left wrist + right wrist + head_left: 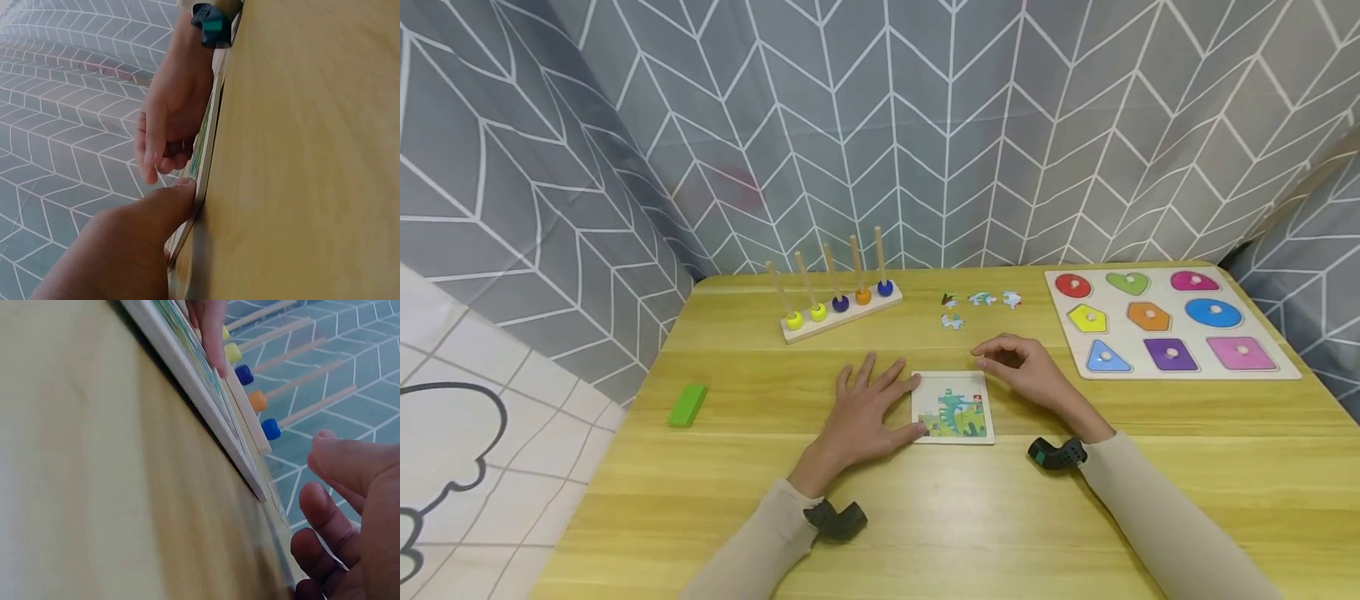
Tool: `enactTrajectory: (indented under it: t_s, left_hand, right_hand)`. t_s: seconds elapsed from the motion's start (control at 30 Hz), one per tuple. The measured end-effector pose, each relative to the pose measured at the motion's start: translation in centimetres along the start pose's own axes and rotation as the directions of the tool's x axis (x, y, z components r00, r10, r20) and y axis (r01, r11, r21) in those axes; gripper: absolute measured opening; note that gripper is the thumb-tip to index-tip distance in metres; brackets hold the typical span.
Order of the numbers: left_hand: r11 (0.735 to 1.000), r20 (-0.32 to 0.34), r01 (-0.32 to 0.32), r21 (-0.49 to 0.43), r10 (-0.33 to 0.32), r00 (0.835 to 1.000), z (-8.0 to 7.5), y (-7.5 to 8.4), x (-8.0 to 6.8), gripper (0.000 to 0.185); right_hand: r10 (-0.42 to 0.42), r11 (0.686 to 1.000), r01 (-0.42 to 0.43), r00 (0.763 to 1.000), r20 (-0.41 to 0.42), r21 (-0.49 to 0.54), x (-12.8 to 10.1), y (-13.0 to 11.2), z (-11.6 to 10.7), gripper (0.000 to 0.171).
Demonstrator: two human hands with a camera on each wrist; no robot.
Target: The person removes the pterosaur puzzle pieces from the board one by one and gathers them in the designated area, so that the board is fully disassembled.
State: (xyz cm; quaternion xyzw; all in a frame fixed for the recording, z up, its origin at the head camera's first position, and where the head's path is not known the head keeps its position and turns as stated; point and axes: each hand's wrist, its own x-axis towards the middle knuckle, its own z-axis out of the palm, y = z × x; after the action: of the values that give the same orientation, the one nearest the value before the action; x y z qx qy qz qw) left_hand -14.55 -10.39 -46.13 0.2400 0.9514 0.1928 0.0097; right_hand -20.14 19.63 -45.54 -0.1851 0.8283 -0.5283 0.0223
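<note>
A small square jigsaw puzzle tray [931, 390] lies on the table, its lower part filled with joined pieces showing a green dinosaur [953, 410]. My left hand [867, 421] rests on the table with spread fingers, index fingertip and thumb touching the tray's left edge. In the left wrist view that thumb [178, 197] presses at the tray's rim. Just off the tray's upper right corner hovers my right hand [1026, 371], its fingers loosely bent. The right wrist view shows a gap between thumb [350, 462] and fingers, with nothing held there.
Several loose jigsaw pieces [952, 322] lie beyond the tray. Behind to the left stands a peg stand [842, 318] with coloured beads. A shape-puzzle board [1120, 354] with knobbed pieces covers the right side. A green block [688, 406] lies at the left, and a curtain [925, 133] hangs behind.
</note>
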Motion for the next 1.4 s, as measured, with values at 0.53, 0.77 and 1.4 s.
enactTrajectory:
  t_s: [0.53, 0.77, 1.4]
  left_hand:
    - [1.000, 0.011, 0.003, 0.010, -0.004, 1.000, -0.3, -0.1, 0.2, 0.075]
    - [1.000, 0.019, 0.006, 0.018, -0.006, 1.000, -0.2, -0.2, 0.2, 0.074]
    - [1.000, 0.018, 0.002, 0.017, -0.002, 1.000, 0.1, -0.1, 0.3, 0.074]
  right_hand:
    - [-0.259, 0.926, 0.309, 0.938, 0.230, -0.216, -0.8, -1.7, 1.8, 0.025]
    - [-0.194, 0.915, 0.274, 0.942, 0.272, -0.297, -1.0, -2.1, 2.0, 0.028]
    - [-0.181, 0.904, 0.275, 0.939, 0.291, -0.327, -1.4, -2.3, 1.9, 0.027]
